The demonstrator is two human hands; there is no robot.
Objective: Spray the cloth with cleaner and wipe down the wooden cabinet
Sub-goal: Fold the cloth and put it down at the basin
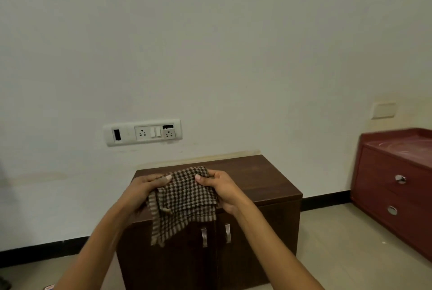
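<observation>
- A brown-and-beige checked cloth (184, 198) is held up in the air by both hands, in front of and just above the dark wooden cabinet (257, 172).
- The left hand (142, 190) is closed on the cloth's left upper edge; the thumb is laid flat across the fabric and the fingers are curled in behind it, so most of them are hidden.
- The right hand (219, 188) is closed on the right upper edge, with the thumb pressed onto the front of the cloth and the other fingers wrapped behind.
- The cloth is stretched between the two hands near its top, folded over on itself in the middle, and left to hang in a looser strip below the left hand, down over the cabinet's front.
- Whether the cloth touches the cabinet top cannot be told.
- The cabinet is set against a pale wall (210, 67), with two doors and two metal handles (204, 237) side by side at the centre of its front.
- A white switch and socket panel (142, 132) is mounted on the wall above and to the left of the cabinet.
- A red drawer unit (392, 191) with two round metal knobs is seen to the right, well apart from the cabinet, on a tiled floor (339, 254).
</observation>
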